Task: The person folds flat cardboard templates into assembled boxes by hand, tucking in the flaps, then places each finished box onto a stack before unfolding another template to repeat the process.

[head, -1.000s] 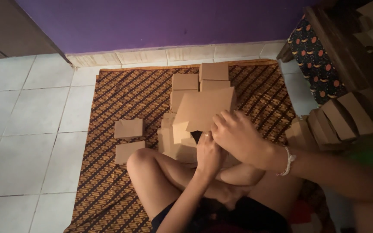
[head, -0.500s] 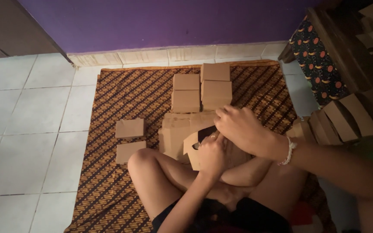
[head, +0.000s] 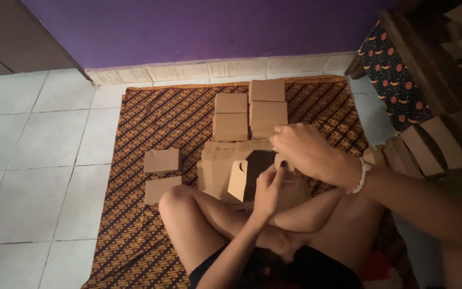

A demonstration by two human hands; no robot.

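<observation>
Two hands: I see the left hand (head: pixel 267 188) and right hand (head: pixel 301 150) both gripping a half-folded cardboard box (head: pixel 241 170) above the crossed legs.
Hidden: box's right side, behind the hands.
Surface: patterned mat (head: pixel 135 225) on tiled floor (head: pixel 28 160), folded boxes (head: pixel 249 109) beyond.
Room: purple wall (head: pixel 215 29).

A purple wall (head: pixel 204 29) runs across the far side, with a pale tiled skirting (head: pixel 215 69) along its foot. The floor (head: pixel 28 176) is laid in light grey-white square tiles. Spread over it lies a brown batik-patterned mat (head: pixel 151 123), its far edge close to the skirting. A dark cabinet corner (head: pixel 12 37) stands at the left, and dark wooden furniture (head: pixel 429 59) at the right, draped with a black cloth dotted orange (head: pixel 391 75). The light is dim.
</observation>
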